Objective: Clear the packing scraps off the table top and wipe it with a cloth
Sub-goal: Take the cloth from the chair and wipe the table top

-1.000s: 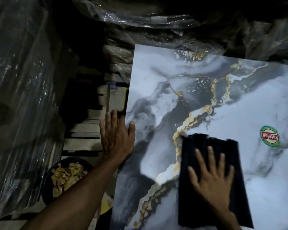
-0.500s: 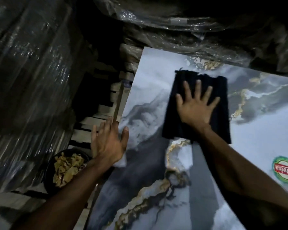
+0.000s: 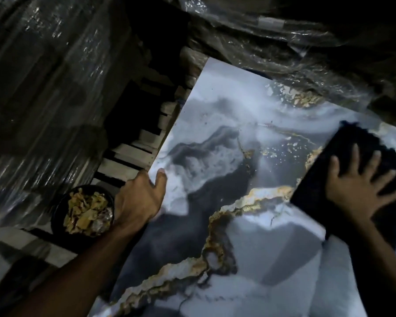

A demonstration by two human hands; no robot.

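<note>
Now a flat right hand [image 3: 357,191] presses a dark cloth [image 3: 343,179] onto the marbled bench [image 3: 238,236].
Its grip is wide, fingers straight and spread over the cloth, which lies at the right side of the bench near the gold veining. The left hand [image 3: 140,197] rests on the bench's left edge, its thumb lying on the surface; its fingers go over the edge out of sight, so I cannot tell how that grip stands. Just left of that hand, lower down off the bench, sits a dark round bowl [image 3: 57,216] filled with yellowish scraps [image 3: 85,213]. Shiny plastic wrap [image 3: 44,88] covers bulky shapes to the left and along the far side, and pale wooden slats [image 3: 128,156] show between wrap and bench.
</note>
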